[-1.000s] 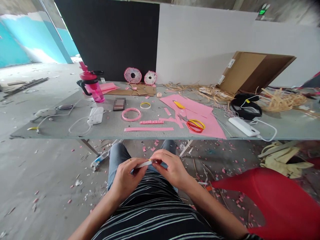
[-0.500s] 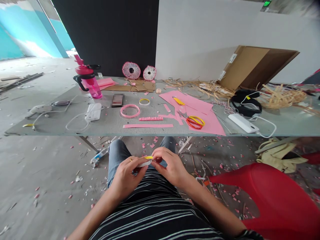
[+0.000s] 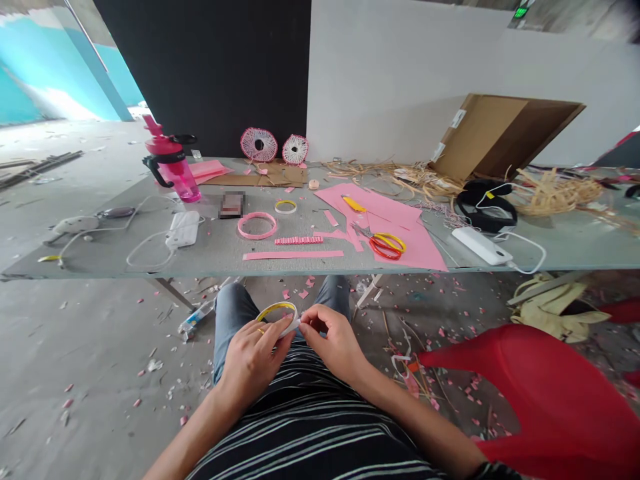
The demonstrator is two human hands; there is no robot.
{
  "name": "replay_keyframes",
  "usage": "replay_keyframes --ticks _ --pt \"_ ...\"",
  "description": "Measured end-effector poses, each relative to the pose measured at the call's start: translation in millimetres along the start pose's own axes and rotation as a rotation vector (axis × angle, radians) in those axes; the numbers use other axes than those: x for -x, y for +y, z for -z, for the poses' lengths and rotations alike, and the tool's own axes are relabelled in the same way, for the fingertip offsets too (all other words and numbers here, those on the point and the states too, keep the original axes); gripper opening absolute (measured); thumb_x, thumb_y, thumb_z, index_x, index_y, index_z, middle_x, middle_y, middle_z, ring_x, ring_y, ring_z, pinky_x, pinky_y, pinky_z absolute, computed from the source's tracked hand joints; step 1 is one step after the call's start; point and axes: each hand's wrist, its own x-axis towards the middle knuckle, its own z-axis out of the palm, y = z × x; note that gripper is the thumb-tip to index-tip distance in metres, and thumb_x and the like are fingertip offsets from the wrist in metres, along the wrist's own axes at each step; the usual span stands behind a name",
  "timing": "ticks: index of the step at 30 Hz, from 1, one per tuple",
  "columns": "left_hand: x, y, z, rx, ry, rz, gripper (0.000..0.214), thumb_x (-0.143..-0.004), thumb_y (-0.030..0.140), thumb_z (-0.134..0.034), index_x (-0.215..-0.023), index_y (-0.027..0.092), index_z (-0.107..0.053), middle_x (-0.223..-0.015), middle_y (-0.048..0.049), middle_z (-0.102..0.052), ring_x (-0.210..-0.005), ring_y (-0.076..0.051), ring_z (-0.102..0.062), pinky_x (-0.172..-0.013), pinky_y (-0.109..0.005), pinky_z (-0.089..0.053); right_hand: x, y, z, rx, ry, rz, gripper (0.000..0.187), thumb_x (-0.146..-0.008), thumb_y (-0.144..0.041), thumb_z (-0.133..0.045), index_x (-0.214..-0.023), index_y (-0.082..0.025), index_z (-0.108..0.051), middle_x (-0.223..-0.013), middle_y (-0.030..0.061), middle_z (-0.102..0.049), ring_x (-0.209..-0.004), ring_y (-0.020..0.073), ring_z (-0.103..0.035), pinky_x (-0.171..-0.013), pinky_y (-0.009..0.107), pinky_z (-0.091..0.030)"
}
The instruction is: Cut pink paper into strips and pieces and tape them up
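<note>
ring (image 3: 277, 310) in front of table (image 3: 220, 250), scissors (image 3: 386, 245) on it right, bottle (image 3: 173, 170) back left

table (image 3: 225, 257): grey top | left: pink bottle (image 3: 173, 167), white power bank (image 3: 183, 229) with cable | middle: pink ring (image 3: 257, 225), small yellow ring (image 3: 285, 207), pleated strip (image 3: 299, 240) just behind flat pink strip (image 3: 293, 255) near front edge | right: pink paper sheets (image 3: 400, 217) under scissors (image 3: 385, 245) and yellow cutter (image 3: 354, 204), second power bank (image 3: 481, 245), cardboard box (image 3: 500, 137), straw (image 3: 555, 193)

Littered concrete floor (image 3: 90, 347), white wall (image 3: 400, 80)
</note>
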Motion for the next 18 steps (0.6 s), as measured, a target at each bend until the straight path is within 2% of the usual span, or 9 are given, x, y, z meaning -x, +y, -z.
replay_keyframes --ticks 2,6,8,12,15,18 --pt "2 1 -2.5 0.063 -0.02 0.102 0.019 -0.096 0.027 -0.054 -0.107 0.017 -0.067 -0.077 -0.0037 -0.077 -0.061 -0.016 -0.07 -0.062 -0.027 -0.053 0 -1 0 0.005 -0.007 0.038 0.007 -0.087 -0.022 -0.058 -0.082 -0.02 -0.062 -0.074 -0.0011 -0.062 -0.065 0.0127 -0.056 -0.06 0.023 -0.043" --pt "5 3 -6.7 0.344 -0.228 0.455 0.028 -0.098 0.026 -0.041 -0.12 0.017 -0.057 -0.059 0.004 -0.068 -0.049 -0.013 -0.06 -0.052 -0.024 -0.045 -4 -4 5 0.066 -0.017 0.149 0.008 -0.087 -0.018 -0.055 -0.082 -0.02 -0.061 -0.078 -0.0001 -0.062 -0.067 0.0125 -0.056 -0.063 0.023 -0.044" --pt "6 3 -9.1 0.482 -0.287 0.584 0.027 -0.098 0.031 -0.038 -0.114 0.018 -0.056 -0.057 0.0046 -0.065 -0.047 -0.013 -0.055 -0.05 -0.024 -0.042 -6 -3 7 0.094 -0.017 0.169 0.009 -0.087 -0.017 -0.055 -0.082 -0.02 -0.061 -0.077 -0.0003 -0.061 -0.066 0.0121 -0.056 -0.063 0.022 -0.044" --pt "8 2 -15.5 0.712 -0.309 0.703 0.026 -0.095 0.042 -0.043 -0.091 0.02 -0.055 -0.056 0.0023 -0.065 -0.048 -0.013 -0.053 -0.05 -0.024 -0.037 -8 -1 7 0.139 -0.027 0.166 0.01 -0.088 -0.017 -0.055 -0.08 -0.02 -0.061 -0.075 -0.0005 -0.061 -0.066 0.0121 -0.056 -0.063 0.022 -0.044" --pt "10 -3 -21.6 0.796 -0.309 0.752 0.027 -0.093 0.046 -0.048 -0.088 0.021 -0.054 -0.056 0.002 -0.065 -0.046 -0.012 -0.05 -0.047 -0.023 -0.034 -9 2 9 0.192 -0.028 0.192 0.011 -0.09 -0.019 -0.055 -0.081 -0.02 -0.062 -0.075 0.0002 -0.062 -0.066 0.0127 -0.057 -0.063 0.022 -0.045" --pt "12 -9 -26.3 0.792 -0.264 0.782 0.029 -0.091 0.049 -0.051 -0.086 0.02 -0.055 -0.055 0.0021 -0.064 -0.043 -0.011 -0.045 -0.044 -0.022 -0.03 -21 9 29 0.361 0.002 0.2 0.016 -0.094 -0.024 -0.052 -0.087 -0.019 -0.066 -0.079 0.0027 -0.067 -0.069 0.0147 -0.061 -0.066 0.024 -0.048"
